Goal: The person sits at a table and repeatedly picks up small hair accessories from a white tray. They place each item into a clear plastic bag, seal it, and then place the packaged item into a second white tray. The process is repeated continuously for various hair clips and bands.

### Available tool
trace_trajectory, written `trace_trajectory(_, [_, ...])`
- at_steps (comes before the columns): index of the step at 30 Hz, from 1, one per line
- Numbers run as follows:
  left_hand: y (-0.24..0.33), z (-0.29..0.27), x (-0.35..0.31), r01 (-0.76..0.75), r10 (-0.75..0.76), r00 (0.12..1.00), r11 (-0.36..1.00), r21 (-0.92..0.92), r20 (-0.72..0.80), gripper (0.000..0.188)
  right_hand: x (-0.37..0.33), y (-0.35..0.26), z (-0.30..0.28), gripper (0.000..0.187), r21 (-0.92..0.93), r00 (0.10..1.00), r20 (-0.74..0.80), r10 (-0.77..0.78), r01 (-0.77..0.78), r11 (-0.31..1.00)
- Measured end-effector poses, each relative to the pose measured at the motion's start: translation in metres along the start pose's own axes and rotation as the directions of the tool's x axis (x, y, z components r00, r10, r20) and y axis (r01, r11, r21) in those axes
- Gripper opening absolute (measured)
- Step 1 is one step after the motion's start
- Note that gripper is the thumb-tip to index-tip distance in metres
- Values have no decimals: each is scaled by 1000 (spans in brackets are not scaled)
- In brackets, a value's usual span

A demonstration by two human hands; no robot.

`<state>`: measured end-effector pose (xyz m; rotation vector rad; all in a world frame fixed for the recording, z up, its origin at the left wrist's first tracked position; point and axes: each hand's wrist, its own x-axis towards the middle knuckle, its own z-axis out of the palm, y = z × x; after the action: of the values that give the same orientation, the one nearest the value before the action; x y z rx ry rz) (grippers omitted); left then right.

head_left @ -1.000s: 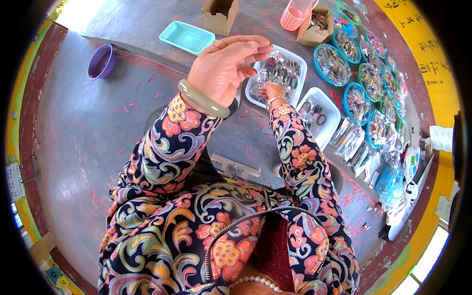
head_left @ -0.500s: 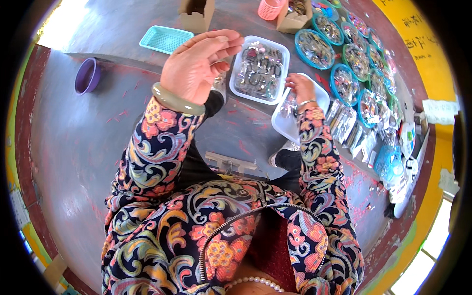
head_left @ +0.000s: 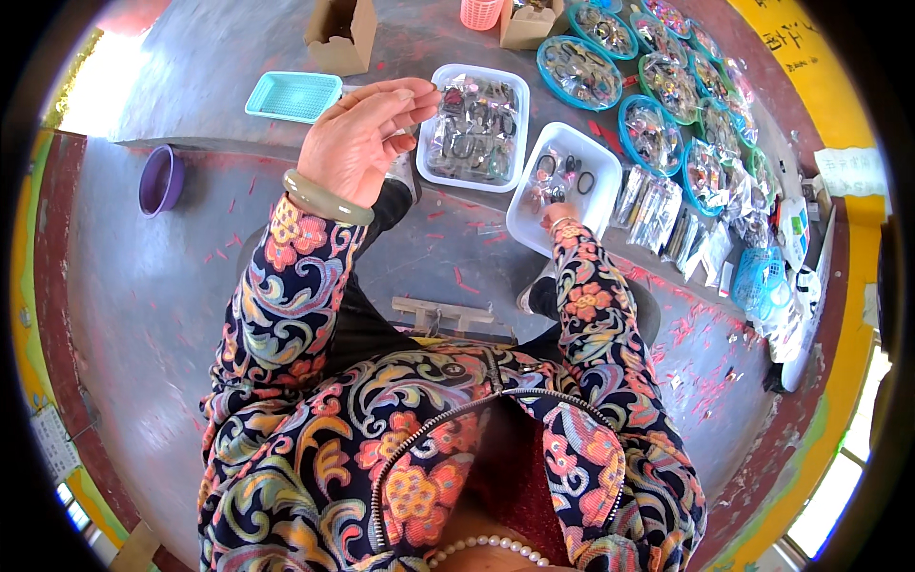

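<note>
My left hand point(head_left: 355, 138) is raised beside the left rim of a white plastic tray point(head_left: 426, 164). Its fingers are outstretched and a little curved, apart from the thumb, with nothing visible in them. A pale bangle point(head_left: 327, 198) circles that wrist. To the right stands a second white tray point(head_left: 599, 212), which holds a few small dark pieces, one shaped like a ring point(head_left: 585, 182). My right hand point(head_left: 559, 215) reaches into its near side, fingers curled in at the small dark pieces. What they grip is too small to name. Packets of small dark items point(head_left: 477, 129) fill the first tray.
Blue and green round baskets point(head_left: 579, 74) of packaged small goods crowd the right. Clear packets point(head_left: 653, 205) lie beside them. At the back are a turquoise basket point(head_left: 291, 98), cardboard boxes point(head_left: 343, 43) and a pink basket point(head_left: 479, 11). A purple basin point(head_left: 160, 181) stands left.
My right hand has come down toward the near side of its tray, uncovering the dark pieces there. My left hand keeps nearly the same pose. The view has shifted slightly.
</note>
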<state>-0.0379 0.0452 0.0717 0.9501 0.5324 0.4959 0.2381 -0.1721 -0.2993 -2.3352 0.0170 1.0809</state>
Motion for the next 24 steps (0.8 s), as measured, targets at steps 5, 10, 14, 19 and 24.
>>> trace_trajectory(5, [-1, 7, 2, 40, -40, 998, 999, 2, 45, 25, -2, 2, 3, 15, 90, 998, 37, 55, -58, 994])
trace_trajectory(10, [-3, 5, 3, 43, -43, 998, 999, 3, 42, 23, 1, -7, 4, 15, -204, 994, 10, -106, 106, 973])
trace_trajectory(14, [-7, 3, 7, 51, -51, 995, 999, 7, 84, 22, -4, -11, -5, 22, -460, 968, -51, -244, 194, 867])
trace_trajectory(19, [-2, -2, -5, 40, -40, 999, 997, 61, 9, 21, -48, -72, -21, 16, -54, 965, 147, -219, 229, 972])
trace_trajectory(24, [-18, 2, 5, 99, -102, 994, 993, 64, 43, 19, -127, -126, -73, 16, 614, 843, 336, -420, 142, 777])
